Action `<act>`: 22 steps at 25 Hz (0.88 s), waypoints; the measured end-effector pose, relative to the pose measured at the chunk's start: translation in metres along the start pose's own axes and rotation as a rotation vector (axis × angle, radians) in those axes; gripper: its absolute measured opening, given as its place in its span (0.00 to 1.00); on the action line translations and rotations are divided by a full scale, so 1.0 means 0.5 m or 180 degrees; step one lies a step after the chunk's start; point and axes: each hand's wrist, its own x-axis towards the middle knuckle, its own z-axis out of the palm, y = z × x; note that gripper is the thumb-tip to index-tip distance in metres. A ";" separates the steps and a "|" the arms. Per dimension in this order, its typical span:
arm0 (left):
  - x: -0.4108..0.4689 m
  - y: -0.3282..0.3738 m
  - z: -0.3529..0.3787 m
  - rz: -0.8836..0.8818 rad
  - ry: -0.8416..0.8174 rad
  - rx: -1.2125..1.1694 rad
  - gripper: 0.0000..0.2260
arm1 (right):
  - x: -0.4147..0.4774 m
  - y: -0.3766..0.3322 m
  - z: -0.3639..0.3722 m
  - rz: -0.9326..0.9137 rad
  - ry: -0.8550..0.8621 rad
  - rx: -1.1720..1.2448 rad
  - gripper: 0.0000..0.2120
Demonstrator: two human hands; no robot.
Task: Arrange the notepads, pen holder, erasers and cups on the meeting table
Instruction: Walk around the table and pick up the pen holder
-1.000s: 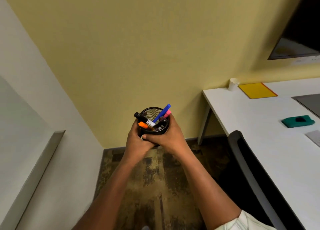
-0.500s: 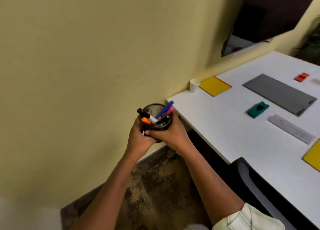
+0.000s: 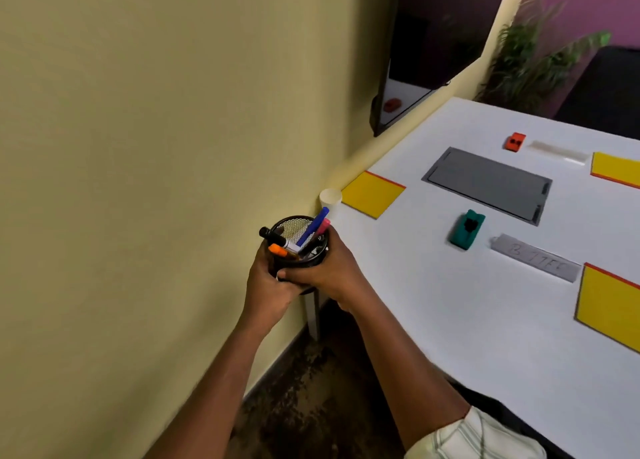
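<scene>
grip: my left hand point(image 3: 266, 287) and right hand point(image 3: 330, 271) both clasp the pen holder point(image 3: 304, 261) | where: in the air off the corner of the table point(image 3: 433, 306), near the cup point(image 3: 330, 199) | risk: a tilt spills the loose markers point(image 3: 312, 229), or I clip the cup

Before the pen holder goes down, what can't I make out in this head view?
All head view.
1. Pen holder base: covered by the left hand and right hand.
2. Upper-right yellow notepad and lower-right yellow notepad: cut by frame edge.
3. Lettering on grey strip: blurred.
</scene>
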 end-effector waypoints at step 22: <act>0.504 -0.044 0.313 0.0099 -0.1786 -0.0168 0.33 | 0.351 0.067 -0.259 0.0837 0.1717 0.0328 0.42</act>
